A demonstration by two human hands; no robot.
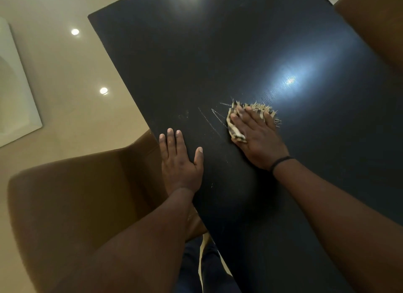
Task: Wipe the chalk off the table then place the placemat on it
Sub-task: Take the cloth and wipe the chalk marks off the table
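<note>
A dark counter with a glossy, finely grained finish is seen; a frayed woven cloth and a smooth tan-upholstered chair are shown

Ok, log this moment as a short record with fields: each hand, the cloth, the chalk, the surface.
left hand: flat on the table edge, fingers straight, holding nothing
right hand: pressing the cloth down with straight fingers
cloth: fringed, striped, bunched under the right hand
chalk marks: thin white lines just left of the cloth, not yet wiped
table: dark, glossy
chair: brown, beside the table
</note>
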